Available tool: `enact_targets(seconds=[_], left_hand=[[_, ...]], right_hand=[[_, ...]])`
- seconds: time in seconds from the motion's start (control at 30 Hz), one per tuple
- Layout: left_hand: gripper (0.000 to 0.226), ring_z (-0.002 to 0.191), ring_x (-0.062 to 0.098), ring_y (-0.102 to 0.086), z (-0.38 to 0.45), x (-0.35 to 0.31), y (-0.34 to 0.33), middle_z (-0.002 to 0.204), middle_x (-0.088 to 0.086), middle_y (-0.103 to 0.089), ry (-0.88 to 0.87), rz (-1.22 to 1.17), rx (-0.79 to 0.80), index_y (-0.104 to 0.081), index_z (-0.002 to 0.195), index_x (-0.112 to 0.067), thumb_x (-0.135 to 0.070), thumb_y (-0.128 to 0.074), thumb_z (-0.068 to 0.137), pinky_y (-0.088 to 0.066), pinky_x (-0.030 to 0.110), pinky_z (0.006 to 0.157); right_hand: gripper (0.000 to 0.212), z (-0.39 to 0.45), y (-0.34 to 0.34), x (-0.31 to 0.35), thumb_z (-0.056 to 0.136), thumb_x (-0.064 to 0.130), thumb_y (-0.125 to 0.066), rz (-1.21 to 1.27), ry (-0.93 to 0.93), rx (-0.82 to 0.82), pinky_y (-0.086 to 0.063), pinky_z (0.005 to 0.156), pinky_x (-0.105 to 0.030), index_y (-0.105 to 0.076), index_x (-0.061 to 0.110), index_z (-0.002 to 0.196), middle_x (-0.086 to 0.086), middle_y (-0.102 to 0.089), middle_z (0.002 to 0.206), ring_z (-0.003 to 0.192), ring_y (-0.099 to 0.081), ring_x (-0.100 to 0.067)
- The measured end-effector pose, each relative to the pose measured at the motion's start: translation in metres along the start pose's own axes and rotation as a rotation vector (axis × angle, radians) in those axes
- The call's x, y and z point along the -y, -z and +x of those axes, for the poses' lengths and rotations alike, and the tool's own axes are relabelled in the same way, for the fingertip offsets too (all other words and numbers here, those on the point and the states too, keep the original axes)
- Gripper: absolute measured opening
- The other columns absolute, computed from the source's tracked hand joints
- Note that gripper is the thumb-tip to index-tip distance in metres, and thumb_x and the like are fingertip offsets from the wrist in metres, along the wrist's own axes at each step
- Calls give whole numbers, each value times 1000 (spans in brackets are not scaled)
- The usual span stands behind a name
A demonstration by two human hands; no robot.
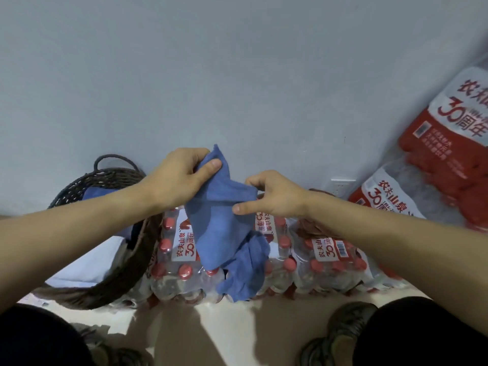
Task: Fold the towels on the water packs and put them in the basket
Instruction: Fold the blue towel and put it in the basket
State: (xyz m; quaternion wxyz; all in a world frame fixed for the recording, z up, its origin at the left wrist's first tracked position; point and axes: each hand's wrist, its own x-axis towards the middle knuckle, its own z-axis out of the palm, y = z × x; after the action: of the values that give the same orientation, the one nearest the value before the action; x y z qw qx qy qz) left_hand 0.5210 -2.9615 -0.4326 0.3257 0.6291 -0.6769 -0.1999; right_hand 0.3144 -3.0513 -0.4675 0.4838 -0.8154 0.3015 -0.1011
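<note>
1. Hands first: the left hand (182, 175) pinches the blue towel (224, 220) near its top corner, thumb pressed on the cloth.
2. The right hand (272, 196) grips the same towel's upper edge, fingers curled over it.
3. Towel hangs crumpled, its lower end resting on the water packs (303, 262).
4. The dark wicker basket (118, 265) sits left of the packs, holding pale and blue cloth.

From my seat, the blue towel (224, 228) hid the water packs (182, 260) at mid-frame — my left forearm covered part of the basket (113, 276).
</note>
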Motion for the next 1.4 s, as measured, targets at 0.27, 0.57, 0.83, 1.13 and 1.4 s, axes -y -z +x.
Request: enact_targets(seconds=[0.27,0.57,0.83,1.13,1.4], left_hand=[[37,55,11,-40,4,25,11,62,-2,-47,117,28,-248,-52,71,-9,-32,-47,101,-33,28,53],[38,58,21,-48,18,32,4,61,3,-53,223,109,-306,-53,72,-7,-34,-50,98,-34,31,50],[66,124,-4,-46,14,-7,-15,136,-12,-51,-172,115,56,-36,144,-22,-31,-69,88,-33,10,102],[9,67,2,-63,6,-17,-9,77,-9,-71,-82,-32,222,-69,92,-18,-23,-62,94,-49,18,61],[23,71,11,-54,3,-10,-1,82,14,-65,-63,-66,173,-59,89,-7,-23,-48,101,-47,30,69]], right_hand=[[15,-7,15,-10,88,23,-73,168,-57,19,-57,71,-29,-65,12,96,-3,-75,87,83,-72,-17],[47,-7,36,1,87,46,-68,-282,-67,-224,-39,54,-27,-51,11,61,1,-49,56,53,-46,-11],[43,-8,17,17,93,43,-61,-295,120,-144,-37,53,-23,-55,9,68,2,-49,59,53,-44,-9],[31,-14,20,29,78,54,-74,-250,157,-213,-50,63,-25,-69,23,75,2,-64,74,70,-61,-11],[32,-29,33,38,69,29,-80,-561,-24,15,-41,50,-30,-53,13,65,1,-55,63,55,-50,-14]])
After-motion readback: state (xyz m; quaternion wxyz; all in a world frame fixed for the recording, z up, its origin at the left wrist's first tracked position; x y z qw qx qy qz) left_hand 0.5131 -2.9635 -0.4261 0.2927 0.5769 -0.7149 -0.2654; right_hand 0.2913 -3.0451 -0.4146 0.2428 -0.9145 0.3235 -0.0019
